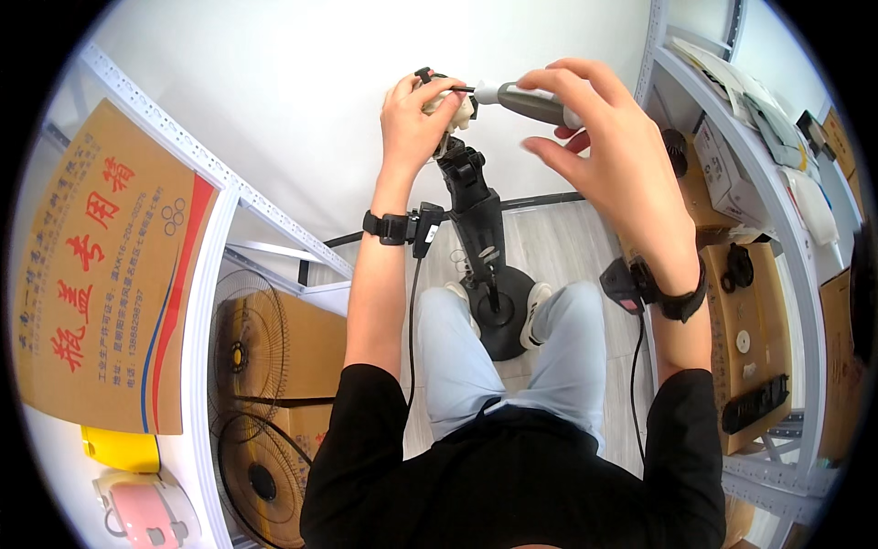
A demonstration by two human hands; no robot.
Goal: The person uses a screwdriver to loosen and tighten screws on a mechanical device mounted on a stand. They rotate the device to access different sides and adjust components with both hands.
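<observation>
"Looking at the left hand, what's its grip doing?"

"Closed on the motor, top centre of the frame, thumb and forefinger at the tip end of the screwdriver."

"And the right hand?"

"Upper right of centre. Its grip is open: fingers over the screwdriver, thumb clear of it."

"Below the motor?"

"A black stand, mid-frame, running down to a round base between two shoes."
</observation>
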